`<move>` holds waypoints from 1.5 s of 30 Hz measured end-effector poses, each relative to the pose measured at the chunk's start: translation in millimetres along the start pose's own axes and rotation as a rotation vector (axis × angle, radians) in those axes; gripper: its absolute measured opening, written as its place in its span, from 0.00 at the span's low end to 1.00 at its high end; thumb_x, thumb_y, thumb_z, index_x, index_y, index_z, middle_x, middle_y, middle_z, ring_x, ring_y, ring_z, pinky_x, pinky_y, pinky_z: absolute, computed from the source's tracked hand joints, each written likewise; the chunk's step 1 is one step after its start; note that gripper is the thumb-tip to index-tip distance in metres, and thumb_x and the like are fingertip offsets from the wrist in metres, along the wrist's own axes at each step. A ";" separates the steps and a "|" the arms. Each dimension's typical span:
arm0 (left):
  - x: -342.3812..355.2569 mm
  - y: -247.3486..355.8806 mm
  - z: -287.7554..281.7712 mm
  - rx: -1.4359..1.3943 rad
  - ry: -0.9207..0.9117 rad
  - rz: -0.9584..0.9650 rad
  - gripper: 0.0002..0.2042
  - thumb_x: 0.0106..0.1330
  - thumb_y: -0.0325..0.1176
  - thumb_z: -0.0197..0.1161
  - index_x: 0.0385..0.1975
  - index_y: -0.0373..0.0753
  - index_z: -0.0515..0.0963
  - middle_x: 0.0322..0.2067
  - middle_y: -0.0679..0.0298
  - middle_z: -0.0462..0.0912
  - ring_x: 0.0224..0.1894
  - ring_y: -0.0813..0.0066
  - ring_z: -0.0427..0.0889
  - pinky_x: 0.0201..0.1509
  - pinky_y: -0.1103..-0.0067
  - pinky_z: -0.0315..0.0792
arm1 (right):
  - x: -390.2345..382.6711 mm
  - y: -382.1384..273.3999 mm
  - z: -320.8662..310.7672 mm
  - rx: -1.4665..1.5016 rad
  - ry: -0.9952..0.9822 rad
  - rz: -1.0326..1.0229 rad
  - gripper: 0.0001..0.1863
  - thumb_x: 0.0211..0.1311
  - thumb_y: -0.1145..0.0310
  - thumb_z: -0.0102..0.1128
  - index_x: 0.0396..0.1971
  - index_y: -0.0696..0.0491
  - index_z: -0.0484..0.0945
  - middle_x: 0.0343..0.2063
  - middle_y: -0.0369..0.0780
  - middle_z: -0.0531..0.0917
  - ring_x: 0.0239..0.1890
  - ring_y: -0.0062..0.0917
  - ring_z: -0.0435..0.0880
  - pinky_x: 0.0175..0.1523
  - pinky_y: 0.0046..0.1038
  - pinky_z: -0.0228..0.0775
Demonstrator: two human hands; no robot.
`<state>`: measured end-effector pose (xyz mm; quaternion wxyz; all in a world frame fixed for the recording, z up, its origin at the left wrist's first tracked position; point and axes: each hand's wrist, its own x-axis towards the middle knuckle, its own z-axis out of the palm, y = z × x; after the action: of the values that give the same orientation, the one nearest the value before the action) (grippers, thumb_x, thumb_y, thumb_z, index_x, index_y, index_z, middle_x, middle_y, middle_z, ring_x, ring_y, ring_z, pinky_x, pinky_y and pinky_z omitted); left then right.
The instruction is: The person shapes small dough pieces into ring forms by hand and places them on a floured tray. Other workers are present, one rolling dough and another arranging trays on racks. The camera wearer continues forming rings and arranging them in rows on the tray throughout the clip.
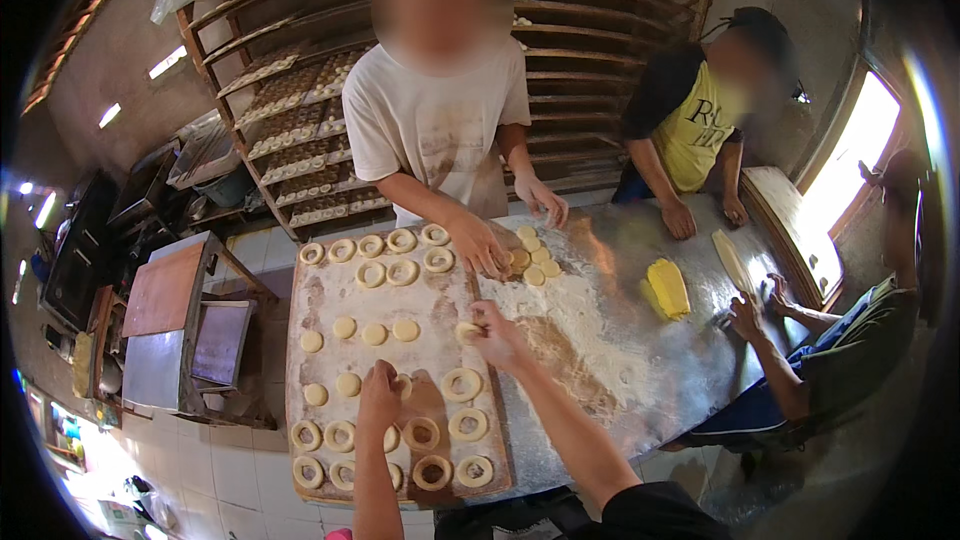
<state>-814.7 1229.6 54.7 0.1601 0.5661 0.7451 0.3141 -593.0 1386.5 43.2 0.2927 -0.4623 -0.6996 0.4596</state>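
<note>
A floured wooden board (330, 300) lies on the table in front of me, bearing dough rings and small flat dough rounds. My left hand (379, 400) is over its lower middle, fingers closed at the edge of a dough round (404, 387). Farther right, my right hand (500, 338) pinches another dough round (466, 332) above the board's right side. Several dough rings (462, 384) lie nearest me, partly behind my left forearm, and others (402, 273) line the far end. Between them sit loose rounds (374, 334).
Across the table, a person's hand (480, 245) reaches by a pile of dough rounds (540, 256). Flour (570, 330) covers the metal table (690, 360) beside the board. A yellow block (667, 290) and a long dough strip (733, 262) lie right, near two other people. Racks (300, 130) stand behind.
</note>
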 end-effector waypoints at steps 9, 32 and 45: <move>17.9 128.9 90.3 -0.477 -0.380 0.134 0.13 0.61 0.28 0.67 0.45 0.35 0.78 0.36 0.55 0.81 0.38 0.62 0.81 0.46 0.72 0.75 | -124.9 107.0 -162.1 -0.711 0.253 -0.046 0.14 0.53 0.63 0.68 0.39 0.53 0.81 0.35 0.45 0.83 0.41 0.40 0.80 0.50 0.39 0.70; -63.7 279.7 99.4 -0.461 -0.101 -0.068 0.15 0.56 0.31 0.75 0.40 0.32 0.81 0.30 0.57 0.86 0.34 0.78 0.85 0.39 0.81 0.77 | -133.2 15.0 -167.3 0.601 0.044 0.064 0.23 0.54 0.79 0.70 0.48 0.54 0.70 0.38 0.37 0.75 0.42 0.22 0.75 0.47 0.27 0.72; -89.1 237.8 107.2 -1.376 0.045 0.182 0.17 0.66 0.28 0.57 0.52 0.41 0.62 0.32 0.62 0.74 0.36 0.74 0.76 0.42 0.77 0.73 | -151.0 -20.2 -148.0 1.518 -0.455 0.003 0.26 0.61 0.58 0.59 0.56 0.54 0.66 0.33 0.41 0.79 0.43 0.31 0.80 0.52 0.35 0.71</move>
<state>-546.9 1214.7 118.1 0.4400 0.3897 0.3294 0.7390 -416.5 1300.3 124.0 0.3773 -0.0320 -0.2368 0.8947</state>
